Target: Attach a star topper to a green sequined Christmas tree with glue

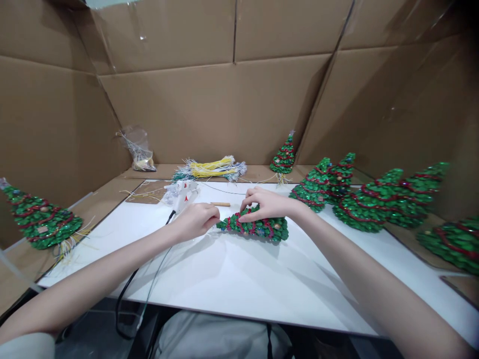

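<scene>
A small green Christmas tree (262,228) with red garland lies on its side on the white board (239,279), tip pointing left. My right hand (264,203) rests on top of the tree, fingers curled and pinching at its upper part. My left hand (196,221) is closed just left of the tree's tip, fingers pressed together; whatever it holds is too small to see.
A white glue gun (183,193) with a black cord lies behind my left hand, beside a wooden stick (221,204). Bundles of yellow and silver wires (211,168) lie at the back. Finished trees stand upright at the back (283,155), lie at the right (389,199) and left (39,219). Cardboard walls surround the table.
</scene>
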### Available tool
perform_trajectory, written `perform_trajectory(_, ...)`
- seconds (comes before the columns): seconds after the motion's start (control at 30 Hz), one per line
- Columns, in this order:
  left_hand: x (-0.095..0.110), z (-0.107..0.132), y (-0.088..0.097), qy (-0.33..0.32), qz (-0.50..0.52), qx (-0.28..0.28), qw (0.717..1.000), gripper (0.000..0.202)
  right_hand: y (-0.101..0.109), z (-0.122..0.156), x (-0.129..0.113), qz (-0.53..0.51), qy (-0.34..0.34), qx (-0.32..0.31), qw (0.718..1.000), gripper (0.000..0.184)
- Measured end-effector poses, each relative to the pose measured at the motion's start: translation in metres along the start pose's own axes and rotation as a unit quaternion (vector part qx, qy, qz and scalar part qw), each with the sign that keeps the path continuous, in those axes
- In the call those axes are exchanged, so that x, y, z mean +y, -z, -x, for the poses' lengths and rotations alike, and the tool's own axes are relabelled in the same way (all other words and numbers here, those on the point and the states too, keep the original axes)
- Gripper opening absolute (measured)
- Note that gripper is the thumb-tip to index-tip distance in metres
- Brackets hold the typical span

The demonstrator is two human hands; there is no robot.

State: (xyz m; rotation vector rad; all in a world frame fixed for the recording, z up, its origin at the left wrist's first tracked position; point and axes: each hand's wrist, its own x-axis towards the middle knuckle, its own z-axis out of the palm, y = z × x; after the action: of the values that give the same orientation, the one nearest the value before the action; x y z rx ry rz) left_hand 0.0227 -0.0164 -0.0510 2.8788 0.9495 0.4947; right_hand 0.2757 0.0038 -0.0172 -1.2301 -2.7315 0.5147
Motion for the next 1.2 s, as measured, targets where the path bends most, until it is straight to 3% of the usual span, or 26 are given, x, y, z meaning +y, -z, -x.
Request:
perform_trajectory(0.53, 0.007, -0.006, -0.006, 0.010, 0.003, -0.002, 1.000, 0.014, 0.000, 0.000, -0.001, -0.001, -0.003, -0.001, 1.000, 0.050)
perform_trajectory(0.97, -0.002, 0.026, 0.005, 0.048, 0.018, -0.016, 0.999, 0.012, 0.001, 0.000, -0.001, -0.004, -0.008, -0.003, 1.000, 0.053)
perform_trajectory(1.2, 0.000, 0.024, 0.005, 0.064, 0.046, -0.008, 0.997, 0.013, 0.001, 0.001, -0.002, -0.007, -0.009, -0.003, 1.000, 0.052)
